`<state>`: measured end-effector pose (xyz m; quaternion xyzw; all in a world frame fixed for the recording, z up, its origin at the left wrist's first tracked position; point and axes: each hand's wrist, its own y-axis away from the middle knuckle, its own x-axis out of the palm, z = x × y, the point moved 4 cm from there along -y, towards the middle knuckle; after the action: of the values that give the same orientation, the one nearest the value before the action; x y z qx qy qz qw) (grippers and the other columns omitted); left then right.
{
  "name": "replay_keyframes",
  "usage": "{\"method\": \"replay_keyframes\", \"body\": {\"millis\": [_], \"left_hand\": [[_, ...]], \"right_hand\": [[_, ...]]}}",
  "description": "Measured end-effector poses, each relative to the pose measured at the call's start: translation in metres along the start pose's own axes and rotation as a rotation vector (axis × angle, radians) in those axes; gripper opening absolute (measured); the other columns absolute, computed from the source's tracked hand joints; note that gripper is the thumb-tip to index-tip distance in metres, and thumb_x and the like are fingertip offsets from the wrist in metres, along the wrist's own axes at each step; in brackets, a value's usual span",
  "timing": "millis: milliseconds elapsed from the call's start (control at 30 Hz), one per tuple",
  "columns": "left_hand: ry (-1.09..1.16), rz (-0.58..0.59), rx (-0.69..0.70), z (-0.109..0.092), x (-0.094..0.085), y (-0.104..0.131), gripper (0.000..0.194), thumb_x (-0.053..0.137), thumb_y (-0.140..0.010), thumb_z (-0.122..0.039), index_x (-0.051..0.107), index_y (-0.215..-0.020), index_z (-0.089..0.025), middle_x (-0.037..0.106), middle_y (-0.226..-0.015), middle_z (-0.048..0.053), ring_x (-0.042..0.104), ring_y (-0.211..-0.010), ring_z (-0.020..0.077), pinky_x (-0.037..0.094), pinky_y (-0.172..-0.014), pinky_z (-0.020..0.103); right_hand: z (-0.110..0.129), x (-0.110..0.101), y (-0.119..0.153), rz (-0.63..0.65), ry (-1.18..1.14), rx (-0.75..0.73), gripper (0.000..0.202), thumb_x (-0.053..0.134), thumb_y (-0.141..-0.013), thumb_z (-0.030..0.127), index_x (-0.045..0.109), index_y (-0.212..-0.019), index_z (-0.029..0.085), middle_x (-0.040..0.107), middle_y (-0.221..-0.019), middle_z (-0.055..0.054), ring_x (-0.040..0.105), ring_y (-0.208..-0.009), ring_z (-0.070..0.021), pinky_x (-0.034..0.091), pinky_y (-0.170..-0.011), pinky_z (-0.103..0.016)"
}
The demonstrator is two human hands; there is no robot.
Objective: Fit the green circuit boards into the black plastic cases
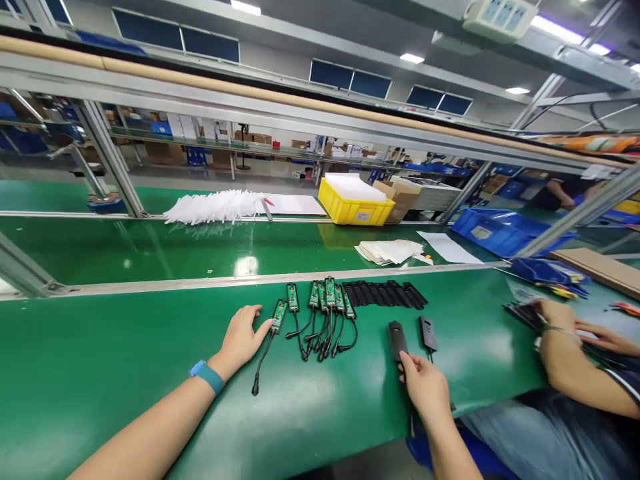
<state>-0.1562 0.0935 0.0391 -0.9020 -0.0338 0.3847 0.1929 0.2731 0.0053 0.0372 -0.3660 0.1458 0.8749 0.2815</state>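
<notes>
My left hand point(244, 340) lies low over the green bench with its fingers spread. Its thumb tip reaches the edge of a green circuit board in an open black housing point(279, 317), whose short cable ends in a black connector. My right hand point(425, 387) grips a closed black plastic case point(398, 340) by its lower end, tilted up off the bench. A second closed black case point(428, 333) lies just right of it. Between my hands, several more circuit boards point(330, 293) with black cables sit bunched together. Beside them runs a row of black plastic covers point(385, 293).
A co-worker's hands point(557, 317) handle dark parts at the right. Behind the metal rail stand a yellow bin point(357, 202) and a blue bin point(500, 230). Papers point(390, 251) and a white fringed bundle point(215, 207) lie there too. Metal posts point(110, 157) frame the bench.
</notes>
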Motion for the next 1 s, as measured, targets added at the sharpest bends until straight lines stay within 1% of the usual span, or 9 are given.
{"method": "replay_keyframes", "body": {"millis": [67,133,367,467,567,667,800,900,1000], "left_hand": [[-0.091,0.026,0.072,-0.007,0.008,-0.010,0.052,0.058,-0.080,-0.055,0.059,-0.113,-0.015,0.060,-0.099,0.011,0.056,-0.095,0.0277,0.044,-0.087,0.042],[-0.144,0.052,0.092,-0.008,0.012,-0.014,0.053,0.060,-0.078,-0.057,0.060,-0.111,-0.016,0.059,-0.097,0.011,0.055,-0.095,0.0286,0.044,-0.086,0.042],[-0.181,0.068,0.036,0.005,0.005,-0.012,0.031,0.049,-0.086,-0.040,0.061,-0.102,-0.016,0.057,-0.088,0.008,0.056,-0.085,0.0244,0.045,-0.078,0.036],[-0.238,0.050,0.007,0.009,-0.001,-0.013,0.034,0.050,-0.085,-0.044,0.062,-0.102,-0.016,0.057,-0.089,0.008,0.056,-0.085,0.0247,0.046,-0.077,0.036],[-0.229,0.047,-0.017,0.012,-0.004,-0.015,0.034,0.051,-0.084,-0.046,0.062,-0.098,-0.017,0.058,-0.087,0.007,0.058,-0.082,0.0237,0.046,-0.073,0.034],[-0.178,0.038,-0.043,0.018,-0.007,-0.016,0.030,0.051,-0.084,-0.043,0.063,-0.095,-0.017,0.061,-0.086,0.007,0.060,-0.079,0.0229,0.047,-0.072,0.033],[-0.027,-0.017,-0.169,0.030,-0.014,-0.013,0.034,0.058,-0.079,-0.043,0.062,-0.102,-0.018,0.067,-0.092,0.007,0.062,-0.080,0.0235,0.047,-0.073,0.033],[0.258,-0.059,-0.348,0.041,-0.024,-0.006,0.046,0.065,-0.075,-0.045,0.058,-0.111,-0.017,0.068,-0.090,0.005,0.063,-0.071,0.0196,0.049,-0.065,0.030],[0.620,-0.038,-0.521,0.051,-0.034,0.005,0.060,0.070,-0.073,-0.044,0.050,-0.121,-0.014,0.063,-0.073,0.000,0.057,-0.056,0.0131,0.046,-0.052,0.024]], "right_hand": [[-0.021,-0.017,-0.022,-0.044,0.218,0.027,0.037,0.046,-0.082,0.047,0.066,-0.087,0.016,0.072,-0.077,-0.013,0.068,-0.063,-0.0257,0.050,-0.060,-0.036],[-0.028,-0.026,-0.038,-0.075,0.366,0.030,0.039,0.044,-0.083,0.045,0.068,-0.092,0.015,0.073,-0.080,-0.014,0.069,-0.070,-0.0278,0.050,-0.064,-0.037],[-0.029,-0.058,-0.076,-0.143,0.581,0.117,0.046,0.044,-0.082,0.045,0.071,-0.094,0.011,0.069,-0.084,-0.025,0.066,-0.082,-0.0380,0.048,-0.071,-0.046],[-0.017,-0.062,-0.086,-0.283,0.660,0.028,0.048,0.040,-0.085,0.042,0.069,-0.102,0.008,0.067,-0.094,-0.025,0.064,-0.087,-0.0369,0.048,-0.073,-0.045],[0.014,-0.040,-0.093,-0.333,0.568,-0.264,0.045,0.038,-0.087,0.036,0.068,-0.103,0.007,0.066,-0.096,-0.022,0.062,-0.091,-0.0336,0.047,-0.080,-0.043],[0.050,-0.001,-0.097,-0.216,0.454,-0.508,0.040,0.040,-0.088,0.030,0.069,-0.105,0.008,0.066,-0.095,-0.016,0.061,-0.093,-0.0273,0.046,-0.087,-0.038],[0.085,0.050,-0.091,-0.057,0.426,-0.704,0.038,0.042,-0.091,0.030,0.067,-0.115,0.017,0.063,-0.094,-0.009,0.058,-0.091,-0.0206,0.045,-0.085,-0.031],[0.093,0.069,-0.077,0.010,0.431,-0.783,0.036,0.043,-0.092,0.030,0.069,-0.113,0.017,0.060,-0.090,-0.008,0.056,-0.087,-0.0205,0.045,-0.082,-0.031],[0.086,0.068,-0.061,0.006,0.445,-0.797,0.036,0.042,-0.092,0.030,0.071,-0.105,0.014,0.059,-0.087,-0.009,0.055,-0.085,-0.0215,0.045,-0.080,-0.033]]}}
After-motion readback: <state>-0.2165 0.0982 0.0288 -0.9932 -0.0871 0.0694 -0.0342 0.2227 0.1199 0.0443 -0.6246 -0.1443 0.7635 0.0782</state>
